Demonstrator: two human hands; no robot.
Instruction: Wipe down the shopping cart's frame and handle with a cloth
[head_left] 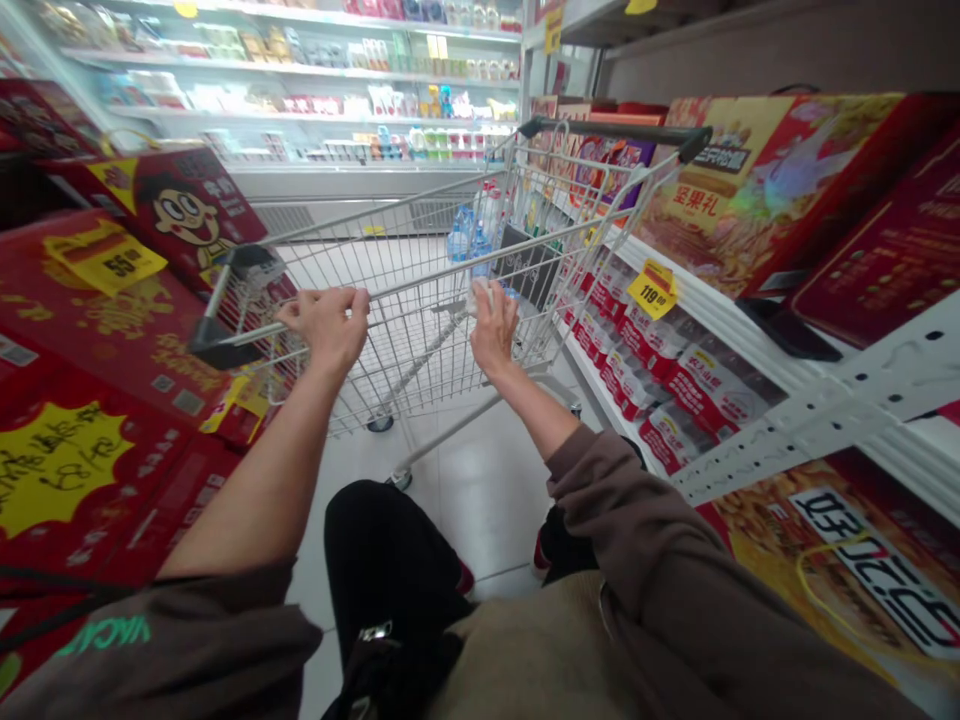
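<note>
Brown sleeves (637,520) sit pushed up; the left hand (330,325) is curled over the rail (420,281) of the shopping cart (412,340), the right hand (495,327) half-closed round a white wad (478,292)

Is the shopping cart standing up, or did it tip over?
The shopping cart is upright: its wheels are down on the floor, and its dark handle is up top.

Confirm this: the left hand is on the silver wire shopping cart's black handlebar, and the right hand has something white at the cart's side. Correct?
No: the head view shows the left hand on the silver wire cart's metal rim, not the black handlebar. The right hand does have something white there.
</note>
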